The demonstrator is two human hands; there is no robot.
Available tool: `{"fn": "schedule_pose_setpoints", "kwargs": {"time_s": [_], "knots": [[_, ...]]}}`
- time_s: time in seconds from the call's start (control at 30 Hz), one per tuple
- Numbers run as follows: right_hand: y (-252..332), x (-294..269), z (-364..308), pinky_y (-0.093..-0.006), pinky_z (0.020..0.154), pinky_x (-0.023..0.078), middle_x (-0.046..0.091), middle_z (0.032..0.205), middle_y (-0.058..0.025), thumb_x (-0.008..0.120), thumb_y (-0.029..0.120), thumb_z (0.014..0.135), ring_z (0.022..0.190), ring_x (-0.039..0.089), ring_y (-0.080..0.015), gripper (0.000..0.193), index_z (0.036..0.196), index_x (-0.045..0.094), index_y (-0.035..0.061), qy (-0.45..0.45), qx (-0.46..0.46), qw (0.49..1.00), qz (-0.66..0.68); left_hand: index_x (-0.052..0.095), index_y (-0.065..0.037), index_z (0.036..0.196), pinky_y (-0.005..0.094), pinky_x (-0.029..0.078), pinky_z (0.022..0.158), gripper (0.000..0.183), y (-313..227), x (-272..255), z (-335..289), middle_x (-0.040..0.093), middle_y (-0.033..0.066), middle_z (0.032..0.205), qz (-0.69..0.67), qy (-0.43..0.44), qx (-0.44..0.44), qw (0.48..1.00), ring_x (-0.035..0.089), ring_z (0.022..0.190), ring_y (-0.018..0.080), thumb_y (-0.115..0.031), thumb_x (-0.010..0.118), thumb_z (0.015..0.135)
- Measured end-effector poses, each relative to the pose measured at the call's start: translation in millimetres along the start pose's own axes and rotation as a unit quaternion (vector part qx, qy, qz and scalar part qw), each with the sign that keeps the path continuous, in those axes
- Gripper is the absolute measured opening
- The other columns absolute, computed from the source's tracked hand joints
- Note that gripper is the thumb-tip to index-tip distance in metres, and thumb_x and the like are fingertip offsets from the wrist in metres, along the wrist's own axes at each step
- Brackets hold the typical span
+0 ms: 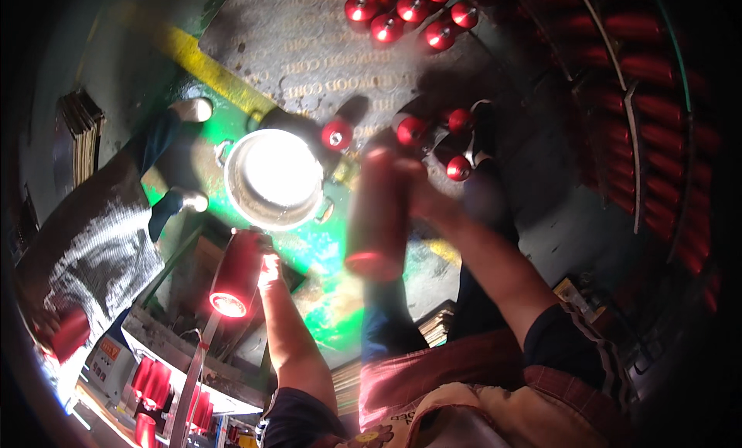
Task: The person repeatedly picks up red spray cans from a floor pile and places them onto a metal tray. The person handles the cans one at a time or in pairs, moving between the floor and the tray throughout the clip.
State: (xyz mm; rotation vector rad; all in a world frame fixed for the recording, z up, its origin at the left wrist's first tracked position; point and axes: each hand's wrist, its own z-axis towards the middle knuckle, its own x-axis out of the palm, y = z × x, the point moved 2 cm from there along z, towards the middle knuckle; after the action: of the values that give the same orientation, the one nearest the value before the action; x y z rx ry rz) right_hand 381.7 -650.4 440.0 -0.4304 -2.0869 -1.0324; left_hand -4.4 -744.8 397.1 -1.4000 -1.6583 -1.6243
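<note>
My left hand is wrapped around a red metal cylinder, held tilted just in front of a two-handled metal pot. A bright glare fills the pot and hides what is in it. Farther right, my right hand grips another red cylinder, smeared by motion, with its flat end toward me. A single red cylinder stands upright to the right of the pot, its small metal neck on top. More upright cylinders stand beyond my right hand.
Several red cylinders stand on a printed sheet at the far side. Red cylinders lie stacked behind bars on the right. Another person in a grey apron stands left, near stacked boards. A bench is at lower left.
</note>
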Motion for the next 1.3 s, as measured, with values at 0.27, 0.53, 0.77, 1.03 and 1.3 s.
{"fn": "schedule_pose_setpoints", "kwargs": {"time_s": [0.27, 0.53, 0.77, 1.03, 1.3], "knots": [[225, -172, -54, -0.0311, 0.1, 0.042, 0.058, 0.122, -0.0059, 0.068, 0.014, 0.084, 0.113, 0.055, -0.0174, 0.042, 0.125, 0.063, 0.0099, -0.325, -0.215, 0.794, -0.467, 0.048, -0.006, 0.138, 0.0442, 0.04, 0.106, 0.052, 93, 35, 197, 0.049, 0.0209, 0.14, 0.617, -0.126, 0.225, 0.744, 0.054, 0.121, 0.0288, -0.033, 0.055, 0.094], [195, -311, 23, -0.0403, 0.103, 0.042, 0.044, 0.138, -0.0101, 0.084, 0.015, 0.065, 0.122, 0.045, -0.0326, 0.052, 0.112, 0.072, 0.0329, -0.348, -0.204, 0.556, -0.727, 0.076, -0.022, 0.108, 0.0408, 0.041, 0.101, 0.037, 195, -106, 376, 0.055, 0.0016, 0.131, 0.952, -0.086, 0.258, 0.138, 0.048, 0.118, 0.0272, -0.024, 0.082, 0.071], [173, -341, 12, -0.0416, 0.105, 0.041, 0.037, 0.146, -0.0125, 0.082, 0.011, 0.067, 0.127, 0.042, -0.0351, 0.048, 0.11, 0.073, 0.0314, -0.294, -0.174, 0.595, -0.727, 0.075, -0.027, 0.11, 0.0435, 0.038, 0.106, 0.039, 194, -172, 372, 0.05, 0.0062, 0.139, 0.966, -0.097, 0.224, 0.081, 0.042, 0.125, 0.0318, -0.017, 0.08, 0.072], [207, -282, 15, -0.0416, 0.108, 0.037, 0.037, 0.15, -0.0143, 0.078, 0.008, 0.069, 0.133, 0.038, -0.0351, 0.052, 0.116, 0.071, 0.0302, -0.198, -0.167, 0.618, -0.743, 0.073, -0.026, 0.114, 0.0445, 0.04, 0.105, 0.041, 208, -136, 357, 0.041, 0.0159, 0.147, 0.978, -0.079, 0.178, 0.081, 0.044, 0.127, 0.0381, -0.016, 0.076, 0.074], [197, -271, 138, -0.0464, 0.114, 0.029, 0.017, 0.158, -0.0156, 0.078, 0.009, 0.071, 0.14, 0.022, -0.0407, 0.063, 0.126, 0.063, 0.0346, -0.148, -0.148, 0.642, -0.738, 0.066, -0.031, 0.124, 0.0467, 0.037, 0.108, 0.063, 224, -129, 497, 0.033, 0.0146, 0.15, 0.98, -0.046, 0.176, 0.086, 0.037, 0.13, 0.0392, -0.009, 0.081, 0.067]]}}
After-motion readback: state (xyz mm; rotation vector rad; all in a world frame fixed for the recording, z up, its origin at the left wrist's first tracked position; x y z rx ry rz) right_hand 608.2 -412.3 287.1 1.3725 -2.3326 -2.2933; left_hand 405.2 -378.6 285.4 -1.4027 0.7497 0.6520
